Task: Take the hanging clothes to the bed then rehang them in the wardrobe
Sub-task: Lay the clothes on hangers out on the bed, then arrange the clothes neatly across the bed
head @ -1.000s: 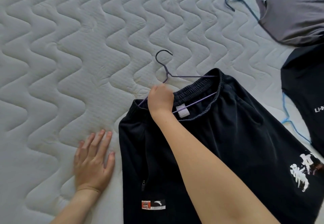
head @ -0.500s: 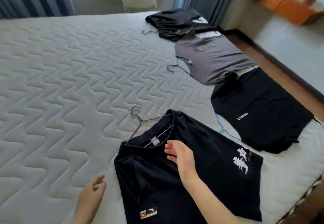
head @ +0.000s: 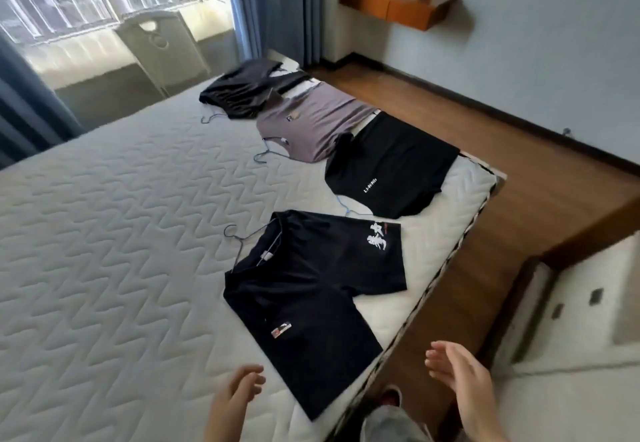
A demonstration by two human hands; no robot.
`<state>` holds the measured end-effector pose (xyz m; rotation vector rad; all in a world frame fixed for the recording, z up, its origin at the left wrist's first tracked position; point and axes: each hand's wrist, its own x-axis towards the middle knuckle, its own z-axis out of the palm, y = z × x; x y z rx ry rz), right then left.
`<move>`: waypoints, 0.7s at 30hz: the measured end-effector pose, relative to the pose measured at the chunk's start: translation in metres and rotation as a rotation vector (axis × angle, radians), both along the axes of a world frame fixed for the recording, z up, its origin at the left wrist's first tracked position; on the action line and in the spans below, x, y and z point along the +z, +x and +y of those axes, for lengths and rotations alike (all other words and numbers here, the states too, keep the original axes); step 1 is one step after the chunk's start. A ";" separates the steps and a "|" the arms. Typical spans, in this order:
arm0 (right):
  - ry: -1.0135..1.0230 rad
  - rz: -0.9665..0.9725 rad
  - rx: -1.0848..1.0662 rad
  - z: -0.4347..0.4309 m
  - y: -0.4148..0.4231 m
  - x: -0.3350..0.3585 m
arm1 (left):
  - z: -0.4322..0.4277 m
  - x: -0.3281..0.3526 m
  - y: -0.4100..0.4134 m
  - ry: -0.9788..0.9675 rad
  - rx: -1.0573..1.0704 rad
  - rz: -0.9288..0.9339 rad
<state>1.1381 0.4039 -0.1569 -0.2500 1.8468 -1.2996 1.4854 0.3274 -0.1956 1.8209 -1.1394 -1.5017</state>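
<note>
Both hands hanging loosely open and empty at the frame bottom, left hand (head: 239, 389) nearer the black shorts (head: 304, 289) lying mid-frame on the mattress (head: 104, 251), long axis running up-left toward the hanger hook (head: 232, 233), right hand (head: 460, 372) hovering beyond the bed edge.

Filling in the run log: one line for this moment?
hands: left, right both empty | bed: four garments on hangers | nearest: black shorts

Mattress (head: 104, 251) left side bare — open reach; four garments line right edge
</note>
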 end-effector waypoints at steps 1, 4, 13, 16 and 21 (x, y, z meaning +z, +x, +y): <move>-0.002 0.037 -0.019 0.021 -0.008 -0.006 | 0.011 -0.001 -0.010 0.000 -0.040 0.000; -0.033 0.069 -0.061 0.055 -0.024 -0.009 | 0.022 0.006 -0.043 0.012 -0.154 -0.013; -0.014 0.060 -0.068 0.044 -0.131 -0.029 | -0.020 0.013 -0.185 -0.025 -0.250 -0.003; -0.022 0.063 -0.087 0.028 -0.174 -0.028 | -0.023 0.014 -0.222 -0.023 -0.256 -0.038; -0.057 0.032 -0.168 0.008 -0.243 -0.028 | -0.031 0.016 -0.265 -0.003 -0.291 -0.113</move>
